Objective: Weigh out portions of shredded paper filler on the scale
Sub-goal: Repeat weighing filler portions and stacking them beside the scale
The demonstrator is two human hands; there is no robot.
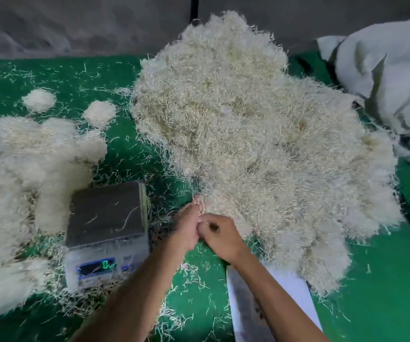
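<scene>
A big heap of cream shredded paper filler [255, 134] covers the middle and right of the green surface. A digital scale [106, 233] stands at the lower left of centre; its dark platform [105, 213] carries only a few stray strands and its display [96, 265] shows 0. My left hand [186, 227] and my right hand [223, 236] meet at the heap's near edge, just right of the scale, fingers curled into the filler. What each hand grips is partly hidden by the other hand.
More shredded filler lies piled at the left [19, 183], with two small round portions [38, 99] [99, 113] behind it. A white sack [391, 77] lies at the right. A white sheet [270, 299] lies under my right forearm. Loose strands litter the green mat [384, 280].
</scene>
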